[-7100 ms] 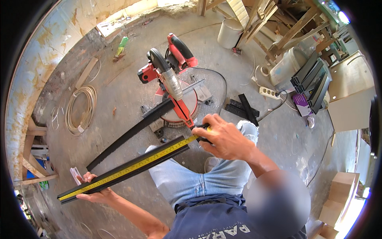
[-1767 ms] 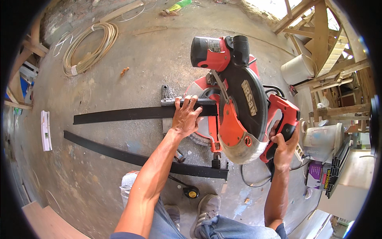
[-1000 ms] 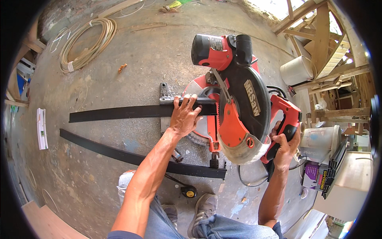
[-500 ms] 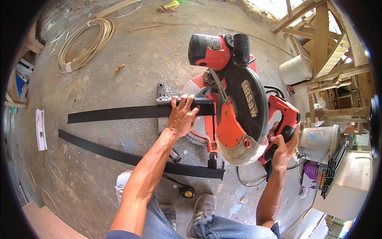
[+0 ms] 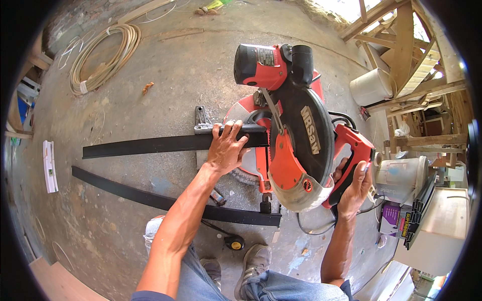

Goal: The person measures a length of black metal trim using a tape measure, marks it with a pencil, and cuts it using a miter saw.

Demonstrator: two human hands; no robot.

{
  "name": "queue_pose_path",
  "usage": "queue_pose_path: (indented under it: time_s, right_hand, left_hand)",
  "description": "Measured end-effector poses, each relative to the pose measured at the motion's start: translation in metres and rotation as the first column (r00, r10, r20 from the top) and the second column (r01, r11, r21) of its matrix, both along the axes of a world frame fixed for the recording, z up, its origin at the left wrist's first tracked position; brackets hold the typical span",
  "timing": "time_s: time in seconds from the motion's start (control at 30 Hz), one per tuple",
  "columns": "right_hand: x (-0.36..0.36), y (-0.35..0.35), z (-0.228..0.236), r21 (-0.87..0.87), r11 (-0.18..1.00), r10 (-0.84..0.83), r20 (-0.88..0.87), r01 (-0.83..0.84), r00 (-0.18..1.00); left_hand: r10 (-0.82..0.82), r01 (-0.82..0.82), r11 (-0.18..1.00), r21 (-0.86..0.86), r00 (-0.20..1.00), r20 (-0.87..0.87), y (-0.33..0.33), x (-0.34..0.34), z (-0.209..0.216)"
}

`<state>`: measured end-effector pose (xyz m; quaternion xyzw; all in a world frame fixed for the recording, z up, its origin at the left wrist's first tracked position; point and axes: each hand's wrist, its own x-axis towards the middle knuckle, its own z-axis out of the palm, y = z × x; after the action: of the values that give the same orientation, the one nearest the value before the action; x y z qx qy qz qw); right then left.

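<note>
A red and black mitre saw (image 5: 309, 128) stands on the concrete floor, its blade head hiding the right end of a long black strip (image 5: 145, 145). My left hand (image 5: 227, 148) grips that strip against the saw's grey metal fence (image 5: 205, 128), fingers bent over the fence. Wrapped round the red and black saw handle (image 5: 355, 150), my right hand (image 5: 355, 188) has its thumb up along the grip; some of its fingers are hidden behind the handle. Closer to my feet lies a second black strip (image 5: 130, 194), partly covered by my left forearm.
A tape measure (image 5: 234, 243) lies by my shoes. A coiled hose (image 5: 80, 75) sits far left, with a white strip (image 5: 49, 165) nearer. On the right are buckets (image 5: 401, 178), a purple box (image 5: 389, 218), more black strips (image 5: 419, 213) and timber framing (image 5: 404, 50). A cable (image 5: 306, 228) loops below the saw.
My right hand has shifted its grip, the thumb now lifted along the handle. My left hand keeps its place on the strip. The whole view has moved slightly.
</note>
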<state>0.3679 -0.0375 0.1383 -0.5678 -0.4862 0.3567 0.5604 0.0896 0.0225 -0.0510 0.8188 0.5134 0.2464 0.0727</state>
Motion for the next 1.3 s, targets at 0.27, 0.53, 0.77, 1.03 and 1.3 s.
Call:
queue_pose_path:
  time_s: [0.27,0.53,0.77,1.03,1.3]
  right_hand:
    - [-0.009,0.001,0.012,-0.046,0.996,-0.062,0.254,0.077,0.965]
    - [-0.005,0.007,0.016,-0.067,0.996,-0.043,0.276,0.064,0.96]
    - [-0.005,0.009,0.014,-0.047,0.998,-0.03,0.253,0.043,0.967]
    - [-0.005,0.009,0.015,-0.04,0.998,-0.034,0.263,0.047,0.964]
    - [-0.012,0.008,0.022,-0.063,0.995,-0.054,0.241,0.071,0.969]
  left_hand:
    - [0.003,-0.006,1.0,-0.025,0.996,-0.091,-0.001,0.0,0.0]
    - [0.012,-0.012,1.0,-0.003,0.99,-0.138,-0.001,0.002,0.003]
    - [-0.006,0.007,1.0,0.015,0.995,-0.102,0.0,-0.004,-0.001]
    - [0.019,-0.017,0.999,0.04,0.999,-0.05,-0.002,-0.001,0.001]
    - [0.008,-0.005,0.998,0.055,0.999,-0.048,-0.002,-0.002,-0.001]
